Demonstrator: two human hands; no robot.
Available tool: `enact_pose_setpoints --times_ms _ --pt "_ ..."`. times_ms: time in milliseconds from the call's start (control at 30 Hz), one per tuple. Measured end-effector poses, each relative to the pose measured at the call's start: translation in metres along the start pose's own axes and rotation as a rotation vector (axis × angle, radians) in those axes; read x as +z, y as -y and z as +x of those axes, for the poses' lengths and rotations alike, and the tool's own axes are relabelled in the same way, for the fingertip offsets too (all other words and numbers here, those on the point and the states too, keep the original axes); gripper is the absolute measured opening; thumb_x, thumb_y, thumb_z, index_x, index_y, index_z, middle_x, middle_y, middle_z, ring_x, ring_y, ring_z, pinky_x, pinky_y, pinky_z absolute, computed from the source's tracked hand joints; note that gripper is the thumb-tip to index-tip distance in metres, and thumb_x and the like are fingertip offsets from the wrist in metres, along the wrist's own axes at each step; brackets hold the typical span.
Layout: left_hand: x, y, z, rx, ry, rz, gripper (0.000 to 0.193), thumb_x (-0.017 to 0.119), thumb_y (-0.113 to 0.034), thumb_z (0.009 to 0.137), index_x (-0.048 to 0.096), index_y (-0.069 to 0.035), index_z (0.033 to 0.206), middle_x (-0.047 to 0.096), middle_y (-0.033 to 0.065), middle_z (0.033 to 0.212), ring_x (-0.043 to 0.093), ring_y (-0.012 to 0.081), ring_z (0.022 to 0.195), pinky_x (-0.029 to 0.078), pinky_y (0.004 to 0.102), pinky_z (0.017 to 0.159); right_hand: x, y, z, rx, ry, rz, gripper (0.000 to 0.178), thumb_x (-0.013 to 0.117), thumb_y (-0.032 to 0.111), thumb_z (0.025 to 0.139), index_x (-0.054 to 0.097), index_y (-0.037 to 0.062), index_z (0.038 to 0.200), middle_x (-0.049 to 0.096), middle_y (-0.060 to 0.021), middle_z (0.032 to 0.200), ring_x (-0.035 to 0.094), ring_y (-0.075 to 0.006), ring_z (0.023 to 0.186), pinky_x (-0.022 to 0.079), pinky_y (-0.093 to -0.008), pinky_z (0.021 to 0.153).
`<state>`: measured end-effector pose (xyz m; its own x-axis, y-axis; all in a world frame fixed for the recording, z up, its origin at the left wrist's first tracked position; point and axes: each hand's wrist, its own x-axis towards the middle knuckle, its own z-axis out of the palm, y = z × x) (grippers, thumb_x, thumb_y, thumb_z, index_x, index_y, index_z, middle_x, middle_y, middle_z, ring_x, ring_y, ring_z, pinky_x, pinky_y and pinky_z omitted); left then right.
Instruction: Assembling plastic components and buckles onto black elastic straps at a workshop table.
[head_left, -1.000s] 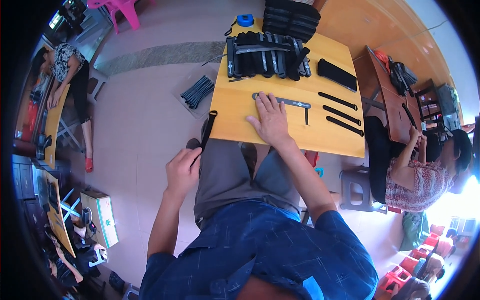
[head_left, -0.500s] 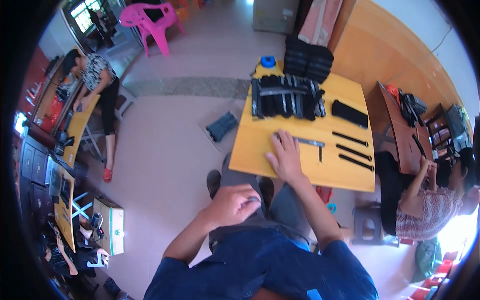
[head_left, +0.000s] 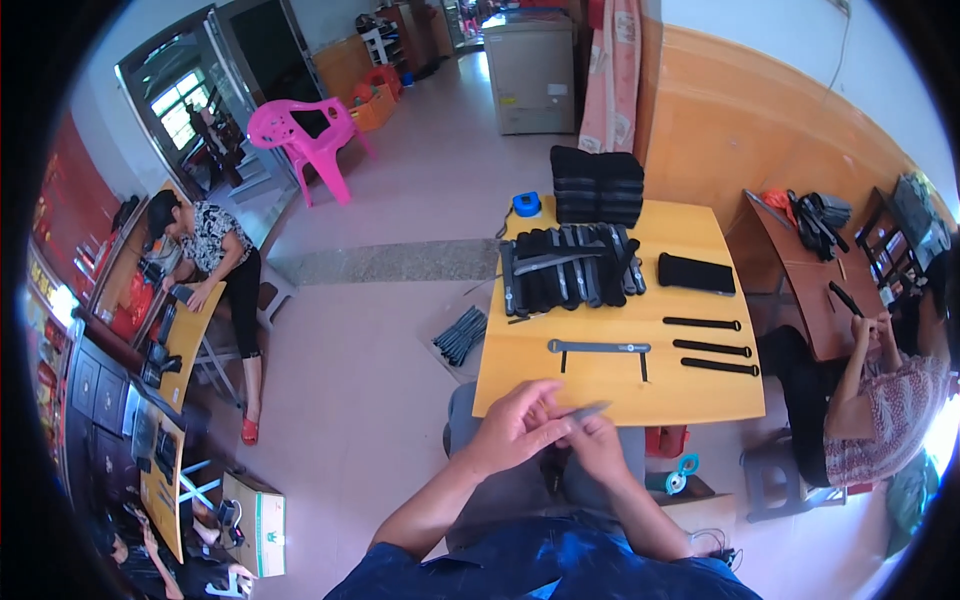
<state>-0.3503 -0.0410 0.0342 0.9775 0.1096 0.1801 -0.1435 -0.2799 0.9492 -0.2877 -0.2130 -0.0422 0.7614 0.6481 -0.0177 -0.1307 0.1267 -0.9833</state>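
Meeting by the near edge of the worktop [head_left: 510, 372] in the head view, the left hand [head_left: 512, 430] and right hand [head_left: 602, 452] have a small grey piece [head_left: 591, 409] at their fingertips; I cannot tell which grip is closed on it. Beyond, a grey strap [head_left: 600, 348] lies left of three black straps [head_left: 712, 348].

The pale tiled floor [head_left: 370, 360] was crossed by a speckled grey strip [head_left: 390, 263]. A bright window [head_left: 178, 110] showed left of a pink plastic chair [head_left: 320, 155]. Orange panelling [head_left: 740, 120] ran below the white wall [head_left: 740, 18], beside a patterned curtain [head_left: 610, 95]; daylight [head_left: 942, 425] glared at the right edge.
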Motion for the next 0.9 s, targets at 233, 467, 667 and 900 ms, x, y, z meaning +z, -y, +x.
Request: enact_pose_setpoints --times_ms 233,467,667,900 --pt "-0.001 0.062 -0.013 -0.492 0.010 -0.402 0.018 0.069 -0.019 0.102 0.066 -0.003 0.110 0.071 0.0050 0.090 0.067 0.0096 0.075 0.056 0.0252 0.069 -0.012 0.021 0.024 0.025 -0.319 0.497 0.037 0.059 0.030 0.109 0.061 0.0019 0.132 0.072 -0.0102 0.120 0.070 -0.0176 0.109 0.057 -0.0292 0.085" --pt "-0.009 0.066 0.018 -0.520 -0.014 -0.421 0.019 0.064 -0.019 0.104 0.069 -0.005 0.093 0.070 0.0024 0.078 0.063 0.0064 0.064 0.052 0.0207 0.060 -0.057 0.006 0.027 -0.025 -0.457 0.471 0.029 0.063 0.027 0.107 0.067 0.0045 0.125 0.073 -0.0074 0.113 0.072 -0.0128 0.091 0.059 -0.0264 0.075" --pt "-0.010 0.081 0.047 -0.572 -0.033 -0.252 0.020 0.067 -0.019 0.103 0.070 -0.004 0.090 0.068 0.0004 0.073 0.060 0.0039 0.062 0.049 0.0190 0.057 -0.097 0.010 0.029 -0.008 -0.553 0.127 0.021 0.069 0.019 0.103 0.070 0.0046 0.119 0.073 -0.0032 0.096 0.071 -0.0120 0.082 0.058 -0.0246 0.071" --pt "-0.012 0.105 0.089 -0.589 -0.082 -0.292 0.021 0.064 -0.019 0.103 0.069 -0.004 0.090 0.064 -0.0008 0.073 0.057 0.0047 0.062 0.047 0.0203 0.057 -0.129 0.015 0.058 0.085 -0.505 -0.097 0.017 0.072 0.016 0.102 0.071 0.0026 0.113 0.068 0.0013 0.088 0.063 -0.0069 0.074 0.051 -0.0211 0.067"
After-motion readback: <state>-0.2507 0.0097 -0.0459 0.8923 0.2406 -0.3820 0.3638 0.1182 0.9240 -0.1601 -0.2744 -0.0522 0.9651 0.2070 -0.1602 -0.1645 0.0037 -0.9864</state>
